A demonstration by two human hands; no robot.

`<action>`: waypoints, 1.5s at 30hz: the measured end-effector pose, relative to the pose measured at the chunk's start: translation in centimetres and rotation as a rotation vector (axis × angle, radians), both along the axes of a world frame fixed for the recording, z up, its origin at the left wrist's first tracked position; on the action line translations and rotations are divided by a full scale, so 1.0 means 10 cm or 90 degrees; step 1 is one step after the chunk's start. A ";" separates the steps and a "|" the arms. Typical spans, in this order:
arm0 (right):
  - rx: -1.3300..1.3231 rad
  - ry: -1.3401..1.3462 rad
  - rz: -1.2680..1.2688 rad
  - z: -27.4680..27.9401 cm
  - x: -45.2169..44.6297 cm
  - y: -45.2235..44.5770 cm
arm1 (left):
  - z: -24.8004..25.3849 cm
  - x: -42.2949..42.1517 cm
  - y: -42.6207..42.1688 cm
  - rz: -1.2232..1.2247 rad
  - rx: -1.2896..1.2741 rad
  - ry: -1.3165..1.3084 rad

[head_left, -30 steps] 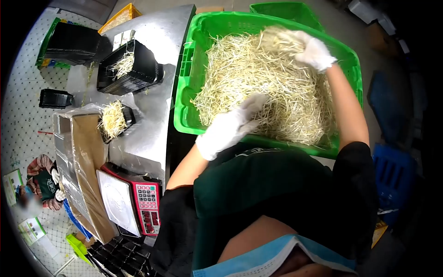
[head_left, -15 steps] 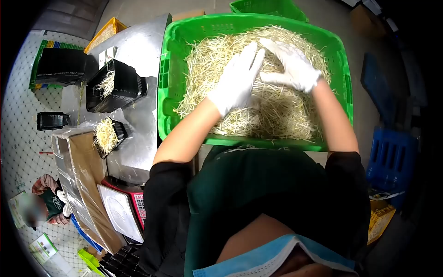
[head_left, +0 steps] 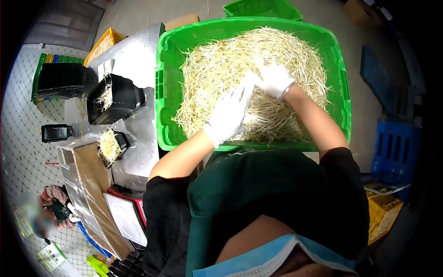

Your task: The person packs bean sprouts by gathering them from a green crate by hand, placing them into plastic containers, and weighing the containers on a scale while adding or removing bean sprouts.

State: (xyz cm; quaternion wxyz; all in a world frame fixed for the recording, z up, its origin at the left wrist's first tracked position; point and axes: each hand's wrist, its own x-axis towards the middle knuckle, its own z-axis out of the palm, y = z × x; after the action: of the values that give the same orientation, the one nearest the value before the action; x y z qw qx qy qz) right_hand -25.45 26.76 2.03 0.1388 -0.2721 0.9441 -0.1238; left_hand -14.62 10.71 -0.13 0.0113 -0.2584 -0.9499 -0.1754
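A large green plastic crate [head_left: 342, 55] in front of me holds a heap of pale bean sprouts [head_left: 295, 51]. My left hand [head_left: 230, 111], in a white glove, lies over the heap with its fingers stretched out and close together. Just beyond its fingertips is my right hand [head_left: 275, 81], gloved in white as well. Motion smears the right fingers, so their grip is hidden from me. Both hands are at the sprouts, near the middle of the crate.
On the metal table [head_left: 138, 51] at the left stand a black tub [head_left: 122, 99] with some sprouts and a small black tray [head_left: 110, 147] heaped with sprouts. Below are a cardboard box [head_left: 92, 194] and a scale [head_left: 125, 217]. A co-worker [head_left: 57, 205] is at the lower left.
My right hand has gone from fingers spread to a more gathered, blurred shape nearer the left fingertips. My left hand has shifted slightly down. The whole view has tilted a little.
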 end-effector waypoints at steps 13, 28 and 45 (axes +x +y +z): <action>-0.094 -0.157 -0.023 0.18 0.11 0.69 | 0.19 -0.53 0.10 0.098 0.002 -0.186; -0.070 0.037 0.130 0.05 -0.09 0.81 | 0.40 -0.62 -0.19 0.158 0.038 -0.258; 0.011 -0.283 -0.132 0.17 -0.16 0.83 | -0.15 -0.52 -0.62 0.113 0.205 -0.383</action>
State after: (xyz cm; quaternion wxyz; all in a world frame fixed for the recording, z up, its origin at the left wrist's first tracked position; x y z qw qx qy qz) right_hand -27.09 35.04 3.74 0.3323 -0.1389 0.9141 -0.1863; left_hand -19.85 4.54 -1.59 -0.2131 -0.1064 -0.8895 -0.3899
